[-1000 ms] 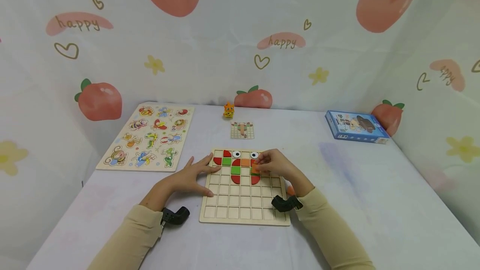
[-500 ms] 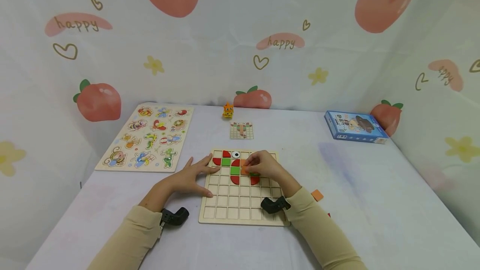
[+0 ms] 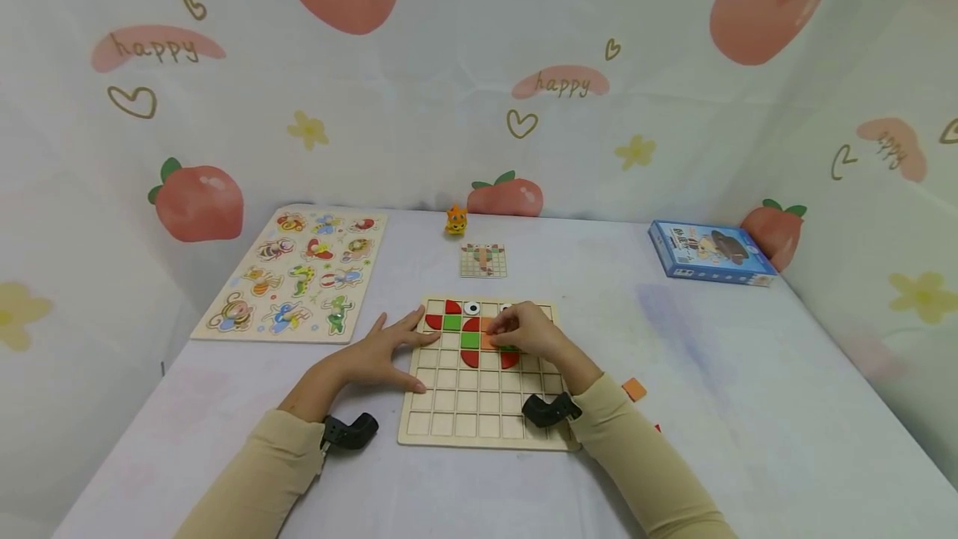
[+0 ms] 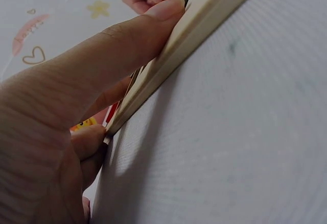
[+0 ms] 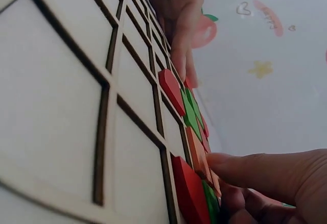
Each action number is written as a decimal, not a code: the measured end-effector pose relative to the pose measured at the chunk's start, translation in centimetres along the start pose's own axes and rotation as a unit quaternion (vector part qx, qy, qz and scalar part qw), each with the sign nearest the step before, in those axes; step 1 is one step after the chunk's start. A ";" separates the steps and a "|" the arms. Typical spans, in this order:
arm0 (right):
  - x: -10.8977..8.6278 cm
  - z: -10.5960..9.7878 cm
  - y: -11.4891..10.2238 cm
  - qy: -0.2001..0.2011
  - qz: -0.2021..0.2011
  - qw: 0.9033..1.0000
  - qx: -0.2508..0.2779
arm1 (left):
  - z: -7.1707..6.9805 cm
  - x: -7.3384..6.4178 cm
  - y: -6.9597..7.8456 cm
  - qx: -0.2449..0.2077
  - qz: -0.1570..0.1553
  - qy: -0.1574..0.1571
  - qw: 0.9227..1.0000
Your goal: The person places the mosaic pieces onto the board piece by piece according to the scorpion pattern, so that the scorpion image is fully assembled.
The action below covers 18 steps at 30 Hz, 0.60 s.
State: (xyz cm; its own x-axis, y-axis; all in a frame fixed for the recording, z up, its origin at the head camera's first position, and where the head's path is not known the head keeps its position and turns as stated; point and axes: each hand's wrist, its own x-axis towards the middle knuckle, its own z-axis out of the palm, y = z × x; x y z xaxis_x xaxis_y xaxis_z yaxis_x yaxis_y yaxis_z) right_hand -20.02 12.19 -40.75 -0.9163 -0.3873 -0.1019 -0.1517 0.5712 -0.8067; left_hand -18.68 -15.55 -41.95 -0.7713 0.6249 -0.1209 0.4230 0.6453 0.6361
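Note:
A wooden grid board point(image 3: 456, 402) lies on the table, with red rounded pieces, green squares point(image 3: 452, 322), orange squares and an eye piece point(image 3: 471, 308) in its upper cells. My left hand point(image 3: 377, 353) is spread at the board's left side, thumb point(image 4: 166, 10) and fingers resting on its edge. My right hand point(image 3: 533, 331) pinches an orange square tile point(image 5: 196, 152) at the middle column, between two green squares. In the right wrist view the thumb is against this tile, which sits at its cell. The hand partly covers the pieces behind it.
Beyond the board lies a small pattern card point(image 3: 483, 260), with an orange toy figure point(image 3: 456, 220) behind it. An insect puzzle board point(image 3: 295, 273) is at left, a blue box point(image 3: 711, 252) at back right. A loose orange tile point(image 3: 634, 389) lies beside the right sleeve.
My right hand has moved left with the orange tile, from over the right green square to the middle column. A loose orange tile by the sleeve shows more fully. The left hand stays put.

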 end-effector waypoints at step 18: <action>-3.4 -4.2 2.2 0.005 0.037 0.999 0.003 | 0.0 0.0 -0.2 0.010 0.010 -0.003 1.000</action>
State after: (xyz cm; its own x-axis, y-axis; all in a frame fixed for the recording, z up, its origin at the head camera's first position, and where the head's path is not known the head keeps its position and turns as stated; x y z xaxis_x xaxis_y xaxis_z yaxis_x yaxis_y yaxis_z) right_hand -18.75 17.82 -39.68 -0.9283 -0.3377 -0.1557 -0.0817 0.5938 -0.8004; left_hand -18.83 -15.69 -42.10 -0.7600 0.6401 -0.1127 0.4480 0.6416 0.6227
